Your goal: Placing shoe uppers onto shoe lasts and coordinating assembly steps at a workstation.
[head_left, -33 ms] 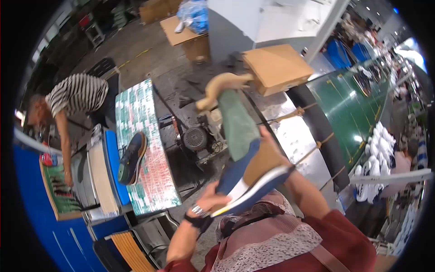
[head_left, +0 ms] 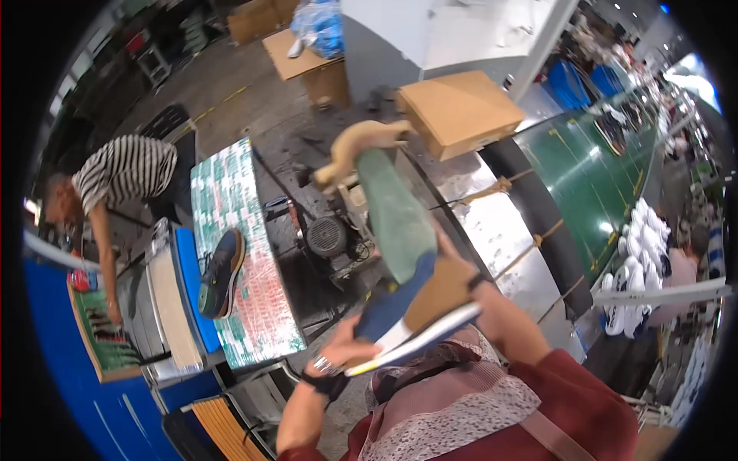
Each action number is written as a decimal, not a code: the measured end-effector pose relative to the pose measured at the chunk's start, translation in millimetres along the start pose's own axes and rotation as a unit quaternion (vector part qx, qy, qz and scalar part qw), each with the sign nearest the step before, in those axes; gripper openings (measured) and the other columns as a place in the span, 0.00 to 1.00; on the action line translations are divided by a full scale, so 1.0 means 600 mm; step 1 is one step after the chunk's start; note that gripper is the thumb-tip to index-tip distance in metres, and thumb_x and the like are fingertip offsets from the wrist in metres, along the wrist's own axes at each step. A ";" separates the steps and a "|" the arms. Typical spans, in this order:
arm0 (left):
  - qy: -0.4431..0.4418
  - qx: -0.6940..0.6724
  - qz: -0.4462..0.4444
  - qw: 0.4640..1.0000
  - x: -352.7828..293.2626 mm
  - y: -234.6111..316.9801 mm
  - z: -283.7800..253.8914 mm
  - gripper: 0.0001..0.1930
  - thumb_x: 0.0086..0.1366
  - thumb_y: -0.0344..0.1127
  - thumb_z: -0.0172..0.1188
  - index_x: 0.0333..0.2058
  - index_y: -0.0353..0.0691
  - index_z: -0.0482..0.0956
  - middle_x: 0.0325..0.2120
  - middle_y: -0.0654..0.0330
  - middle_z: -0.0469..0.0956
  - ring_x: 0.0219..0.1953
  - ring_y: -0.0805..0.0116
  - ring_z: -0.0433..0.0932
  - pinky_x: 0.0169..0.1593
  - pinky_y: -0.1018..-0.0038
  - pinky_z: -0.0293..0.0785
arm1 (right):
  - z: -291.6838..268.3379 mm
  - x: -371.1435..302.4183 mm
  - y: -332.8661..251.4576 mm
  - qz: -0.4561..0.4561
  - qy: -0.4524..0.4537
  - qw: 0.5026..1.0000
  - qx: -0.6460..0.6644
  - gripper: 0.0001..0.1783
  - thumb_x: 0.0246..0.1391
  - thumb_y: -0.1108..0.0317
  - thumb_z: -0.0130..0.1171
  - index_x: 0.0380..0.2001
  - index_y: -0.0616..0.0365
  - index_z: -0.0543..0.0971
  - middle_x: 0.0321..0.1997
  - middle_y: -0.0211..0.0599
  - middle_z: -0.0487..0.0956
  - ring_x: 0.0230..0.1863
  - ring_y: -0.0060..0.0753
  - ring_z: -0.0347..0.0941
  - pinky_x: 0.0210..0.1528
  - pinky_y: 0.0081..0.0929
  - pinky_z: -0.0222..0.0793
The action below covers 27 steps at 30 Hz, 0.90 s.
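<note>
A shoe (head_left: 434, 296) in navy, brown and white, with a pale sole, is held tilted in front of my body. My left hand (head_left: 342, 349) is closed round one end of it, thumb along the side. At the other end, by the green form, my right hand (head_left: 453, 250) grips the shoe, its fingers partly hidden. The smooth green form (head_left: 393, 211) reaches down to the shoe; I cannot tell whether it goes inside. Above it is a curved tan piece (head_left: 361, 146). Another dark shoe (head_left: 223, 273) lies on the wrapped tabletop to the left.
A motor (head_left: 328, 236) sits beyond my hands. The wrapped tabletop (head_left: 269, 323) is at left, near a bent-over person in a striped shirt (head_left: 131, 170). A cardboard box (head_left: 461, 111) stands far right of the form, beside a green conveyor (head_left: 565, 173). White shoes (head_left: 634, 265) are stacked at right.
The shoe and both hands have shifted slightly left in view, still held together. The green form and the surroundings have also shifted slightly left.
</note>
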<state>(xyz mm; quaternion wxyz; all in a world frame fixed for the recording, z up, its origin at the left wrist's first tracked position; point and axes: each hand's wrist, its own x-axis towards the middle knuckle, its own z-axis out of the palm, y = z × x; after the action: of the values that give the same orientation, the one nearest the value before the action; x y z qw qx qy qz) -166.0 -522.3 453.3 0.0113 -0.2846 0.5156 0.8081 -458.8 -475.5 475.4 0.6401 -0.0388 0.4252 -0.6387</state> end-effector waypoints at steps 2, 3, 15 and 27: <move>0.003 0.116 0.056 0.992 -0.062 0.000 -0.024 0.40 0.44 0.39 0.81 0.56 0.31 0.76 0.49 0.58 0.81 0.49 0.68 0.78 0.57 0.73 0.72 | 0.021 0.077 0.034 0.051 -0.168 0.973 0.151 0.40 0.67 0.33 0.44 0.62 0.59 0.72 0.53 0.52 0.80 0.51 0.49 0.79 0.57 0.48 0.78; 0.015 0.129 0.001 0.992 -0.083 -0.003 -0.032 0.40 0.43 0.40 0.82 0.55 0.30 0.76 0.48 0.56 0.81 0.49 0.67 0.78 0.57 0.72 0.72 | 0.016 0.098 0.041 0.051 -0.146 0.976 0.154 0.40 0.67 0.33 0.44 0.62 0.59 0.72 0.53 0.52 0.80 0.51 0.49 0.79 0.57 0.48 0.78; 0.256 0.440 -0.133 0.851 0.106 -0.037 0.085 0.46 0.42 0.61 0.77 0.52 0.31 0.76 0.42 0.42 0.84 0.44 0.47 0.84 0.49 0.59 0.80 | -0.177 -0.020 -0.118 -0.002 -0.269 0.955 0.126 0.44 0.63 0.38 0.52 0.68 0.65 0.66 0.60 0.57 0.77 0.56 0.52 0.79 0.61 0.47 0.75; 0.207 0.649 0.163 0.714 0.656 -0.031 0.383 0.31 0.53 0.42 0.71 0.52 0.32 0.74 0.52 0.48 0.77 0.58 0.50 0.71 0.56 0.58 0.70 | -0.689 -0.325 -0.083 -0.141 0.443 0.790 -0.400 0.31 0.52 0.61 0.72 0.56 0.66 0.77 0.50 0.45 0.83 0.50 0.40 0.80 0.53 0.35 0.72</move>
<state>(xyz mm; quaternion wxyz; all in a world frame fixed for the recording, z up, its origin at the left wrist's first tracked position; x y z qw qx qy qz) -592.8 -428.8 322.5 -0.0451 -0.2790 0.9411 0.1855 -708.9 -114.5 338.8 0.2115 -0.0635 0.8692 -0.4424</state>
